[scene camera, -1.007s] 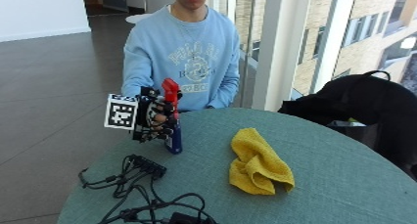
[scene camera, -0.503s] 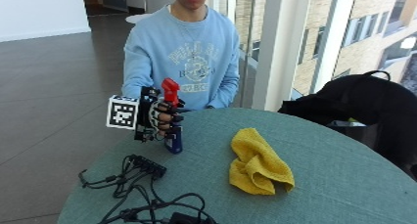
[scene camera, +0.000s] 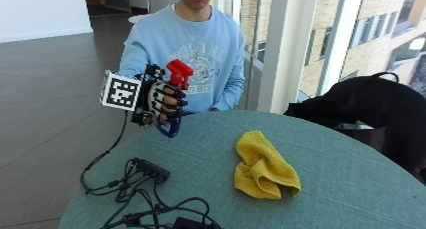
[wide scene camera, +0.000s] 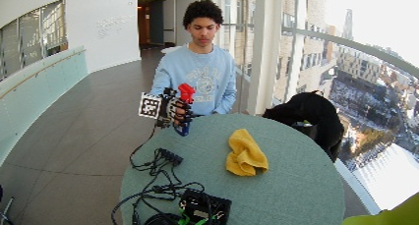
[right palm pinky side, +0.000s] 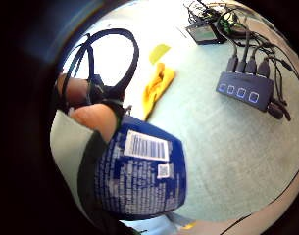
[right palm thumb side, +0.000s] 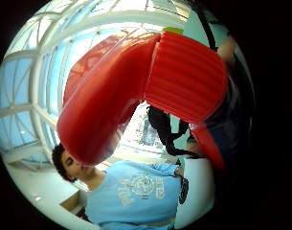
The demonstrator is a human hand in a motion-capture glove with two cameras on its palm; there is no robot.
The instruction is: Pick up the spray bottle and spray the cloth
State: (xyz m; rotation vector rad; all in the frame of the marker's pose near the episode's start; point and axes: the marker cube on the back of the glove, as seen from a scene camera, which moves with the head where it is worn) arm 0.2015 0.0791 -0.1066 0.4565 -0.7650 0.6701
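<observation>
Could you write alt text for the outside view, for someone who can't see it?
A person's gloved right hand holds a blue spray bottle with a red trigger head above the edge of a round teal table. A crumpled yellow cloth lies mid-table, apart from the bottle; black cables lie nearer the camera.

blue plastic spray bottle with white barcode label (right palm pinky side: 141, 176) sat right up against the palm | crumpled yellow cloth (right palm pinky side: 157, 87) lay further off on the pale green tabletop (right palm pinky side: 237, 156) | dark USB hub (right palm pinky side: 245, 90) was well apart from it
</observation>
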